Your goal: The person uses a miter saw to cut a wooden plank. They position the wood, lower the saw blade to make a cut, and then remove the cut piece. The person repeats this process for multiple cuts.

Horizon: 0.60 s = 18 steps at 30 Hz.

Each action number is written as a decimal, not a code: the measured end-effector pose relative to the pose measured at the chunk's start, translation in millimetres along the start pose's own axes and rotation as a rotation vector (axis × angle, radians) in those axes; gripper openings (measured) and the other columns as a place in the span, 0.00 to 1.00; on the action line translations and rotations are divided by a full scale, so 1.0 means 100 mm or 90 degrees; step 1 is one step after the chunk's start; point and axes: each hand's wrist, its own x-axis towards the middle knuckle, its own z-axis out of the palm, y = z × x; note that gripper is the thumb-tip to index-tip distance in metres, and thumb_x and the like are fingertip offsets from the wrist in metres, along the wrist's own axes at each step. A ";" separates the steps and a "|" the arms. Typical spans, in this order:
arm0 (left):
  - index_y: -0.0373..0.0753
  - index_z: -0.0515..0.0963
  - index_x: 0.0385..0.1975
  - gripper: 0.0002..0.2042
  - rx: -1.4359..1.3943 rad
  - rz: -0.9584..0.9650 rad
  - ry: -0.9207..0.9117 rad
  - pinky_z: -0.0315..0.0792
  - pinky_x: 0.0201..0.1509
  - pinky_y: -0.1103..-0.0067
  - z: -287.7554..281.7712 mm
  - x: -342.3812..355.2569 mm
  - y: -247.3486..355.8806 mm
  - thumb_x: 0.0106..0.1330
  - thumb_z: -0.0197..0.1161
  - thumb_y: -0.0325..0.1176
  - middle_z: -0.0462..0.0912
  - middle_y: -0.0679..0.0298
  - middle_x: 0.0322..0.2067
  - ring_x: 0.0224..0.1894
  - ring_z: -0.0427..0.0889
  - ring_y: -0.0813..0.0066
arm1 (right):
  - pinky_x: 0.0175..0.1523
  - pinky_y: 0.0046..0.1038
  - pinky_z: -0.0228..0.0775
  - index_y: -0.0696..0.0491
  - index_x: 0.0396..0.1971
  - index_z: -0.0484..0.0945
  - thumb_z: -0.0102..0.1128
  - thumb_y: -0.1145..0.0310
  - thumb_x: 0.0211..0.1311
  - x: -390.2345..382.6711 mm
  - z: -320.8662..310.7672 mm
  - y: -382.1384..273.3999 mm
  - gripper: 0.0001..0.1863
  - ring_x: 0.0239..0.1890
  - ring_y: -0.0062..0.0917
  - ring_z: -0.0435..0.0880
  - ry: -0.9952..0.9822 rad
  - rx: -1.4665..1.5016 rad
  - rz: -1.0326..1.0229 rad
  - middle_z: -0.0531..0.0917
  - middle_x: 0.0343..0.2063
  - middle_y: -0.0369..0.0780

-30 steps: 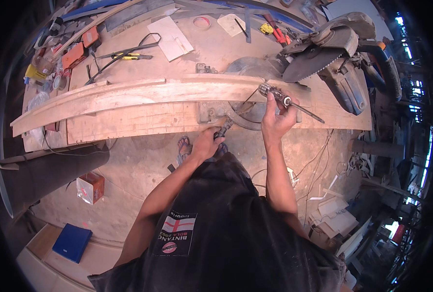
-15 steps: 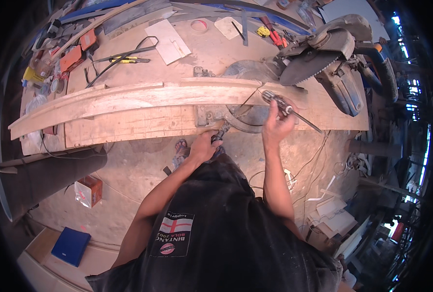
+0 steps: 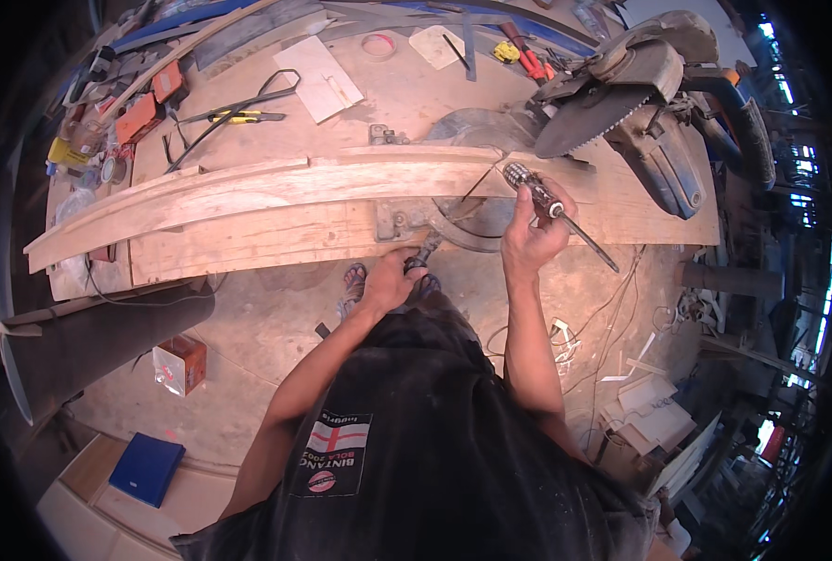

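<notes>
A miter saw (image 3: 652, 103) stands on the workbench, its toothed blade tilted up at the right. Across its round base lies a long pale wooden board (image 3: 275, 192), reaching far to the left. My left hand (image 3: 396, 280) is closed around the dark handle (image 3: 422, 254) at the front of the saw's base. Held up over the board's right part, my right hand (image 3: 539, 229) grips a screwdriver (image 3: 548, 205). Its handle points up and left, its metal shaft down and right past the bench's front edge.
On the bench (image 3: 247, 248) lie a yellow-black cutter (image 3: 247, 117), a bent black metal bar (image 3: 233, 112), a white panel (image 3: 319, 79), a tape roll (image 3: 378, 45) and red-handled pliers (image 3: 532, 63). Below are a dark cylinder (image 3: 107, 341), an orange box (image 3: 181, 365) and loose cables (image 3: 617, 327).
The view has shifted slightly. My right hand and the screwdriver have turned a little, with the fingers showing more around the handle. My left hand stays on the saw's handle.
</notes>
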 end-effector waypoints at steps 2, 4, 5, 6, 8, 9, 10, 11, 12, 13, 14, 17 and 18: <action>0.32 0.84 0.59 0.22 0.015 0.033 0.022 0.80 0.59 0.60 0.03 -0.01 -0.05 0.70 0.76 0.38 0.90 0.41 0.48 0.55 0.88 0.40 | 0.56 0.29 0.85 0.65 0.58 0.76 0.71 0.77 0.74 -0.01 0.00 0.04 0.19 0.51 0.29 0.89 0.008 0.016 0.014 0.85 0.52 0.48; 0.33 0.84 0.60 0.22 0.008 -0.013 -0.012 0.80 0.59 0.60 -0.02 -0.01 0.04 0.70 0.76 0.38 0.90 0.41 0.49 0.56 0.88 0.41 | 0.58 0.32 0.84 0.65 0.57 0.77 0.74 0.78 0.71 -0.03 -0.07 0.07 0.20 0.52 0.32 0.89 0.034 0.059 0.048 0.85 0.53 0.50; 0.33 0.84 0.60 0.22 0.005 -0.037 -0.029 0.80 0.60 0.60 -0.03 -0.01 0.07 0.70 0.76 0.38 0.90 0.41 0.49 0.56 0.88 0.41 | 0.59 0.32 0.83 0.65 0.57 0.76 0.74 0.77 0.71 -0.03 -0.10 0.07 0.20 0.53 0.32 0.89 0.038 0.068 0.050 0.85 0.53 0.50; 0.33 0.84 0.60 0.22 0.002 -0.040 -0.024 0.80 0.60 0.60 -0.02 0.00 0.05 0.70 0.76 0.38 0.90 0.41 0.49 0.56 0.88 0.41 | 0.59 0.33 0.83 0.64 0.58 0.76 0.74 0.77 0.71 0.01 -0.11 0.03 0.20 0.53 0.33 0.89 0.042 0.078 0.050 0.85 0.53 0.50; 0.34 0.84 0.59 0.22 -0.005 -0.047 -0.015 0.80 0.59 0.60 0.02 0.02 -0.02 0.70 0.76 0.38 0.90 0.41 0.50 0.56 0.88 0.41 | 0.59 0.33 0.84 0.64 0.58 0.76 0.73 0.76 0.72 0.03 -0.09 0.04 0.20 0.53 0.32 0.89 0.043 0.070 0.031 0.85 0.53 0.49; 0.34 0.84 0.59 0.22 -0.006 -0.041 -0.015 0.80 0.59 0.60 0.03 0.02 -0.02 0.70 0.76 0.38 0.90 0.42 0.50 0.56 0.88 0.40 | 0.58 0.32 0.85 0.63 0.58 0.76 0.71 0.76 0.73 0.01 -0.04 0.10 0.19 0.52 0.31 0.89 0.042 0.049 0.011 0.85 0.52 0.48; 0.35 0.84 0.60 0.22 -0.004 -0.033 -0.012 0.80 0.59 0.60 0.02 0.02 -0.02 0.70 0.76 0.38 0.90 0.42 0.50 0.56 0.87 0.40 | 0.57 0.31 0.85 0.63 0.58 0.76 0.70 0.75 0.75 -0.01 0.02 0.16 0.18 0.51 0.29 0.89 0.043 0.031 -0.009 0.85 0.51 0.48; 0.35 0.84 0.60 0.22 -0.003 -0.026 -0.009 0.80 0.59 0.60 0.02 0.02 -0.01 0.70 0.76 0.38 0.90 0.42 0.50 0.56 0.87 0.40 | 0.57 0.31 0.85 0.63 0.58 0.77 0.70 0.75 0.75 -0.09 0.04 0.27 0.18 0.51 0.30 0.89 -0.026 -0.035 -0.010 0.86 0.51 0.48; 0.35 0.85 0.59 0.22 0.012 -0.011 0.001 0.80 0.59 0.59 0.01 0.03 -0.02 0.70 0.76 0.38 0.90 0.42 0.50 0.56 0.87 0.40 | 0.57 0.32 0.85 0.62 0.58 0.77 0.70 0.74 0.75 -0.19 0.06 0.41 0.17 0.51 0.30 0.89 -0.096 -0.100 -0.011 0.86 0.51 0.48; 0.35 0.85 0.59 0.21 0.025 0.004 0.008 0.80 0.59 0.59 0.03 0.03 -0.03 0.70 0.76 0.38 0.90 0.42 0.50 0.56 0.87 0.40 | 0.57 0.32 0.85 0.61 0.57 0.78 0.70 0.74 0.75 -0.28 0.06 0.50 0.17 0.51 0.30 0.89 -0.166 -0.169 -0.010 0.86 0.51 0.48; 0.35 0.85 0.59 0.21 0.037 0.019 0.015 0.80 0.59 0.58 0.05 0.01 -0.03 0.70 0.76 0.38 0.90 0.42 0.49 0.56 0.87 0.40 | 0.56 0.34 0.84 0.61 0.56 0.80 0.71 0.73 0.74 -0.38 0.04 0.57 0.16 0.51 0.33 0.89 -0.162 -0.145 0.051 0.86 0.50 0.48; 0.36 0.85 0.58 0.20 0.144 -0.033 0.025 0.81 0.57 0.55 -0.02 -0.10 0.29 0.69 0.76 0.37 0.90 0.45 0.49 0.54 0.88 0.41 | 0.55 0.36 0.82 0.63 0.53 0.82 0.71 0.71 0.73 -0.52 -0.04 0.62 0.15 0.50 0.38 0.89 -0.098 -0.044 0.182 0.87 0.50 0.51; 0.35 0.85 0.58 0.20 0.148 0.013 0.043 0.81 0.58 0.56 -0.04 -0.17 0.42 0.68 0.76 0.35 0.89 0.45 0.50 0.54 0.88 0.41 | 0.54 0.35 0.82 0.63 0.53 0.82 0.71 0.72 0.74 -0.52 -0.12 0.58 0.15 0.50 0.37 0.90 -0.075 -0.038 0.204 0.87 0.49 0.50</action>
